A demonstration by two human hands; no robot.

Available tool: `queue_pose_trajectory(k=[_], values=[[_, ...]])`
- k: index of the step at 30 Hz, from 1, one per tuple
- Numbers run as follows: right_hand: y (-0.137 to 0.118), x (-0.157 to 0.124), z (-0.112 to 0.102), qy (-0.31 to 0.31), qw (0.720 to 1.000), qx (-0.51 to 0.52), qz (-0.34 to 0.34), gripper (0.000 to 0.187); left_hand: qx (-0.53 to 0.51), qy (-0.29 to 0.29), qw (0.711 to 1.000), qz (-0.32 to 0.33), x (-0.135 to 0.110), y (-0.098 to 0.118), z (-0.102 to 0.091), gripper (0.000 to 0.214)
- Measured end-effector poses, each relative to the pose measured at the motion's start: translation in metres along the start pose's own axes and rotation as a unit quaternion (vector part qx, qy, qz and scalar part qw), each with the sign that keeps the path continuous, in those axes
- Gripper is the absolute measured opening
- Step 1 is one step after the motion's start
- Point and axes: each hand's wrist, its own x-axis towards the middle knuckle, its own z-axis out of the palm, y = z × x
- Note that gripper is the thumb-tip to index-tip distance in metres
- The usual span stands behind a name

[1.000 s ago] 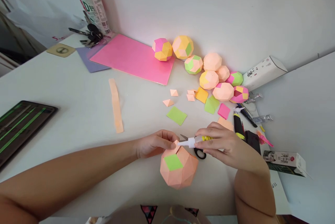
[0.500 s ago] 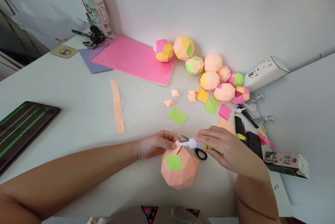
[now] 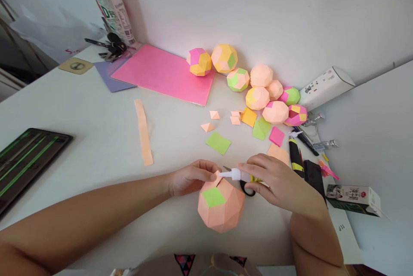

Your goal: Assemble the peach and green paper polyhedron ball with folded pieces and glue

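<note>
A faceted peach paper ball (image 3: 222, 211) with one green facet is near the table's front edge. My left hand (image 3: 195, 177) pinches a small raised peach flap at the ball's top, beside a dark slit. In my right hand (image 3: 272, 179) is a glue bottle (image 3: 237, 174) with a white nozzle and a yellow label, lying nearly level. Its tip points left and meets the flap close to my left fingertips. Behind the bottle lie black-handled scissors (image 3: 248, 189), partly covered by the bottle and my right hand.
Several finished paper balls (image 3: 261, 76) stand along the wall. Folded peach pieces (image 3: 214, 115), a green paper (image 3: 218, 143) and a peach strip (image 3: 143, 132) lie ahead. A tablet (image 3: 29, 168) is at left; a cutter (image 3: 295, 155) and a drink carton (image 3: 351, 198) at right.
The glue nozzle has slid slightly left along the flap, with my right hand following. My left hand keeps its pinch. The whole view has shifted a little.
</note>
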Motion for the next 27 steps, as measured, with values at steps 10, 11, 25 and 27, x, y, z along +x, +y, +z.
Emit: queue_pose_trajectory(k=[10,11,25,27], values=[[-0.0034,0.001,0.002,-0.007,0.999,-0.039,0.001,0.025,0.006,0.008,1.0,-0.001,-0.0012,0.0044,0.0056,0.02],[-0.004,0.0011,0.0025,-0.008,0.999,-0.038,0.006,0.025,0.006,0.009,1.0,-0.002,-0.0012,0.0045,0.0057,0.02],[-0.0034,0.0008,0.0021,-0.024,1.0,0.011,0.016,0.028,0.002,0.028,1.0,-0.001,-0.0002,0.0028,0.0028,0.018],[-0.0032,0.0005,0.0017,-0.023,1.0,0.015,0.014,0.03,0.001,0.027,1.0,-0.002,0.0,0.0035,0.0034,0.019]])
